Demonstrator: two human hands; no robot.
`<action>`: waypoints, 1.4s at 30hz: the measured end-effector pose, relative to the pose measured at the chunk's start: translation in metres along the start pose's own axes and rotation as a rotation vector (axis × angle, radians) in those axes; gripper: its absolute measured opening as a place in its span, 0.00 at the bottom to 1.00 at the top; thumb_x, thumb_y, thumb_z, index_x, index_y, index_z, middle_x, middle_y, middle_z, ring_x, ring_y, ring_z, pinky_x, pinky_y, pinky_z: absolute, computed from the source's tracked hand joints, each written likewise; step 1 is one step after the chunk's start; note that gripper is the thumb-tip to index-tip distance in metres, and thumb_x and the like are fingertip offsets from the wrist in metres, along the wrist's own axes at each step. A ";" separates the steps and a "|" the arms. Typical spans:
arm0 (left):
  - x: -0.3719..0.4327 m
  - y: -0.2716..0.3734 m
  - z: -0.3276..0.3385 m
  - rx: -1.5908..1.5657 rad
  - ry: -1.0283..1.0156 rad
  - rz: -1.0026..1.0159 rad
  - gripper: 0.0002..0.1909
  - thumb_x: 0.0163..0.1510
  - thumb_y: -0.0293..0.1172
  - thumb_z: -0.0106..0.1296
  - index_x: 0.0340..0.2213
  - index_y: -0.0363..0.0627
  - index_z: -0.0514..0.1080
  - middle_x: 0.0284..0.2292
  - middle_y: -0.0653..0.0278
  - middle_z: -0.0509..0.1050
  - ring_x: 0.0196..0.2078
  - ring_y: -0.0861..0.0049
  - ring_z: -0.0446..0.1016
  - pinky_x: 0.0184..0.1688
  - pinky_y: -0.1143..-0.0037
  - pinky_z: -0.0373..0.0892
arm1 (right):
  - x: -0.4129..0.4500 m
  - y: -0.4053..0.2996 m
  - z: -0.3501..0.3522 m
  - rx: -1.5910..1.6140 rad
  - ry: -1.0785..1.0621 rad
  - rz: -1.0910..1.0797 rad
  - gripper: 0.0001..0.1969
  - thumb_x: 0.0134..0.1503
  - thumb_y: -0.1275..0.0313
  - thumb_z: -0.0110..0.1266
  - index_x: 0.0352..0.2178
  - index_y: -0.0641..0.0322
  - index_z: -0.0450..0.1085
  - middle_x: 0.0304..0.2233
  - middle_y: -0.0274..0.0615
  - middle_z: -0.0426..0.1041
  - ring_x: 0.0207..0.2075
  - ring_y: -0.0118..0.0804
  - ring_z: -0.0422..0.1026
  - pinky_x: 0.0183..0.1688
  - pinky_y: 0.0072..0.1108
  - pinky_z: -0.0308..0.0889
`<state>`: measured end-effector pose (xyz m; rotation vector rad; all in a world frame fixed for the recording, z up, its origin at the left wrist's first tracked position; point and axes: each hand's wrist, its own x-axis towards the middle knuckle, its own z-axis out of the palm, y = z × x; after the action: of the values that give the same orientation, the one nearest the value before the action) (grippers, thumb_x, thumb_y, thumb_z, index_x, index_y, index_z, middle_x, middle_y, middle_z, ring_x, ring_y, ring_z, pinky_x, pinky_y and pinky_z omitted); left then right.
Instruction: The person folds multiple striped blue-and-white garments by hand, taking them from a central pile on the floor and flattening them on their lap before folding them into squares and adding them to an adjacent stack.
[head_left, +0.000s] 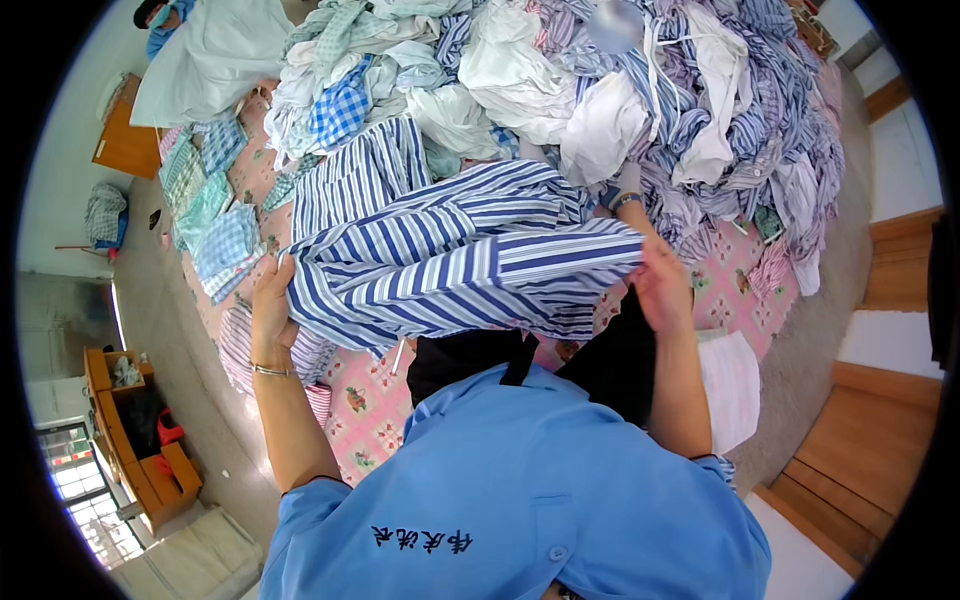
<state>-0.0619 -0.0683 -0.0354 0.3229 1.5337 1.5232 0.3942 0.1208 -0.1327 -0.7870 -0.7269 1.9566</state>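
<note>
A blue-and-white striped garment (450, 247) is stretched between my two hands, above my lap. My left hand (274, 304), with a bracelet at the wrist, grips its end at the picture's left. At the other end, my right hand (664, 281) pinches the tip of a striped sleeve; this hand is slightly blurred. Just beyond the garment lies another piece of striped cloth (360, 176), partly covered by it. Whether the two pieces are joined, I cannot tell.
A large heap of white, checked and striped clothes (525, 67) rises ahead on a pink patterned sheet (360, 405). Folded checked cloths (225, 240) lie at the left. White folded cloth (727, 390) lies near my right elbow. Another person (169, 22) is at the far top left.
</note>
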 end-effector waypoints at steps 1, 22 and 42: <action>0.003 -0.007 -0.003 0.049 -0.003 0.046 0.12 0.58 0.30 0.41 0.41 0.36 0.66 0.35 0.62 0.74 0.34 0.77 0.74 0.37 0.78 0.71 | -0.010 -0.020 0.026 0.043 0.019 -0.008 0.10 0.58 0.69 0.43 0.38 0.64 0.65 0.37 0.38 0.71 0.38 0.30 0.70 0.41 0.21 0.64; -0.007 -0.029 -0.017 0.027 -0.002 0.043 0.12 0.58 0.29 0.41 0.41 0.36 0.65 0.36 0.62 0.73 0.36 0.79 0.74 0.37 0.80 0.70 | -0.128 -0.022 0.001 -0.063 0.035 0.260 0.27 0.44 0.78 0.58 0.48 0.59 0.60 0.41 0.39 0.71 0.43 0.31 0.69 0.46 0.22 0.64; 0.016 0.018 0.038 0.151 0.149 0.243 0.12 0.56 0.28 0.43 0.41 0.34 0.66 0.36 0.66 0.72 0.38 0.84 0.68 0.40 0.81 0.64 | 0.169 0.045 -0.028 -1.394 -0.341 -0.057 0.08 0.45 0.70 0.56 0.26 0.65 0.72 0.24 0.44 0.73 0.28 0.35 0.71 0.33 0.23 0.65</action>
<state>-0.0501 -0.0285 -0.0189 0.5074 1.7842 1.6518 0.3229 0.2540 -0.2247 -1.1461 -2.3607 1.3106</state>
